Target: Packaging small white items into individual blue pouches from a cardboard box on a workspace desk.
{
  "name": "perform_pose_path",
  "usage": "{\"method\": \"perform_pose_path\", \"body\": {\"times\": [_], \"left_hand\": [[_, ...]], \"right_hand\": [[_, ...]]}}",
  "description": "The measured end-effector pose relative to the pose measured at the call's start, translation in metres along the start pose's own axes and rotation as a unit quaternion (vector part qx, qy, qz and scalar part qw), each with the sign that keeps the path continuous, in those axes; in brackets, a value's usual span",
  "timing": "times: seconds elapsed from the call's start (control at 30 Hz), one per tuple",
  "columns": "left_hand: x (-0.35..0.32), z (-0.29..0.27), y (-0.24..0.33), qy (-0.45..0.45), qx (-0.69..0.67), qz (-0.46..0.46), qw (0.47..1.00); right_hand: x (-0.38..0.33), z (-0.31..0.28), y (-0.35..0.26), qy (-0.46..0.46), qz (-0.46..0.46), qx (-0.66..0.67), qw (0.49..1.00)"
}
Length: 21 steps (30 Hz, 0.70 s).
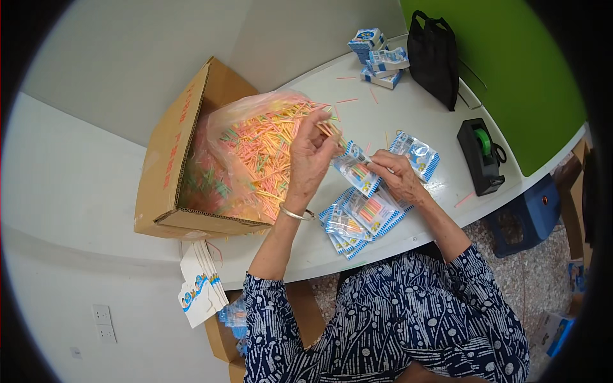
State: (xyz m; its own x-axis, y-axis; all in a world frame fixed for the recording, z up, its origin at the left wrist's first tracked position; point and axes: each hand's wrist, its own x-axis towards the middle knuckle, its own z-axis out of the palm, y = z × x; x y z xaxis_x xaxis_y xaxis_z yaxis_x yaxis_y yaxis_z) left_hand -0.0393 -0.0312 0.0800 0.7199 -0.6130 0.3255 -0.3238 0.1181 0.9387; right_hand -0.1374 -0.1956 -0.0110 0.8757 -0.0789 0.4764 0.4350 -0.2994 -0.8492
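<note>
My left hand (309,159), a bangle at its wrist, pinches a small bunch of thin coloured sticks (330,129) between thumb and fingers. They slant down toward the mouth of a small clear-and-blue packet (355,167); whether their ends are inside, I cannot tell. My right hand (400,177) grips that packet by its side, and coloured sticks show through its film. Below it, near the table's front edge, lies a pile of similar filled packets (369,212). Left of my left hand, an open cardboard box (167,153) lined with clear plastic holds a heap of pink, yellow and green sticks (271,150).
Another packet (418,155) lies right of my right hand. Farther right stands a black tape dispenser (479,156) with green tape. A black bag (433,60) and small blue-white boxes (380,59) are at the back. Folded white cartons (201,287) hang at the left edge.
</note>
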Motion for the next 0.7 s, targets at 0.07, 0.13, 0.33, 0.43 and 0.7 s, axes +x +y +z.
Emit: {"method": "perform_pose_path", "body": {"times": [0.07, 0.13, 0.33, 0.43, 0.7], "left_hand": [[-0.003, 0.002, -0.001, -0.006, 0.013, -0.012, 1.000], [-0.004, 0.003, -0.003, -0.012, 0.027, -0.025, 0.999], [-0.009, 0.003, -0.008, 0.003, 0.231, 0.046, 0.972], [-0.009, 0.003, -0.004, -0.018, 0.343, 0.137, 0.929], [-0.008, 0.019, 0.007, 0.024, 0.214, 0.038, 0.976]], "right_hand": [[-0.001, 0.000, 0.001, 0.004, 0.000, 0.003, 1.000], [-0.002, -0.001, 0.001, 0.006, 0.000, 0.007, 1.000], [-0.002, -0.004, -0.003, -0.002, 0.035, 0.015, 0.999], [-0.001, -0.002, -0.003, -0.003, 0.027, 0.027, 0.999], [-0.003, 0.000, -0.004, 0.003, 0.046, 0.077, 0.996]]}}
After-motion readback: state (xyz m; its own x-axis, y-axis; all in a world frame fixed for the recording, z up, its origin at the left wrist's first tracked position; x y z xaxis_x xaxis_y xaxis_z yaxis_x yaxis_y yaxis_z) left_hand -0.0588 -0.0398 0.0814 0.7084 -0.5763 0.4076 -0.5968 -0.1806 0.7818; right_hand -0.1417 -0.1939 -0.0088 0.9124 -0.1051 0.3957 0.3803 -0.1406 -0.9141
